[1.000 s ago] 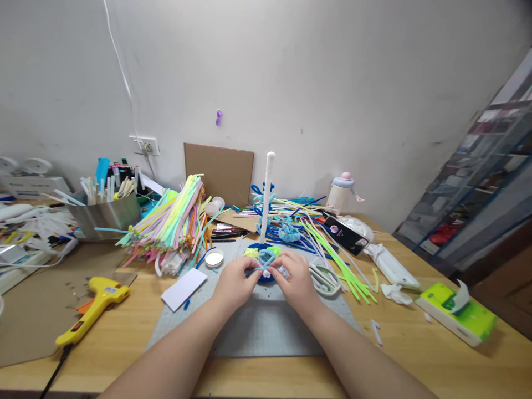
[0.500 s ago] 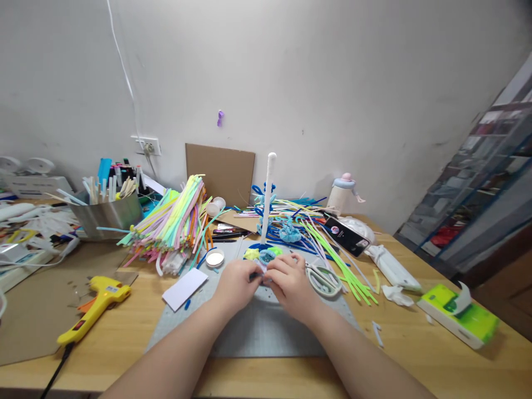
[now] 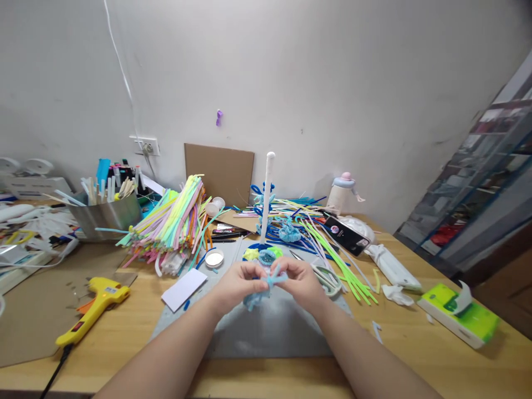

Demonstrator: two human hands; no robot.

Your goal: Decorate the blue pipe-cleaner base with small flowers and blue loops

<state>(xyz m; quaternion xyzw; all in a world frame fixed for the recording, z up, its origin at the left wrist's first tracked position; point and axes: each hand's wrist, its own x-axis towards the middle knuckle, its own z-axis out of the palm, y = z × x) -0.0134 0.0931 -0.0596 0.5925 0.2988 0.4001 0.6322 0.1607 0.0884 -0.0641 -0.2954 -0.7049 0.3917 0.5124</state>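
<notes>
Over the grey cutting mat point(image 3: 274, 338), my left hand point(image 3: 241, 282) and my right hand point(image 3: 301, 282) pinch a light blue pipe cleaner piece point(image 3: 272, 280) from both sides, its ends sticking up between the fingertips. Part of it hangs below the left fingers, blurred. Just behind the hands stands a white fuzzy post point(image 3: 267, 199), with blue curled pipe cleaners point(image 3: 258, 210) around it. Small yellow point(image 3: 251, 254) and green fuzzy shapes lie at its foot. Scissors point(image 3: 326, 280) with pale handles rest beside my right hand, partly hidden by it.
A yellow glue gun point(image 3: 95, 307) lies on cardboard at left. A thick pipe cleaner bundle point(image 3: 170, 221), a white card point(image 3: 185, 289) and a small round dish point(image 3: 214, 258) are nearby. At right are green pipe cleaners point(image 3: 349, 277), a phone point(image 3: 347, 235) and a tissue pack point(image 3: 459, 316).
Both hands have turned and opened out slightly, bringing the light blue pipe cleaner piece into sight between the fingertips. The things on the table have stayed put.
</notes>
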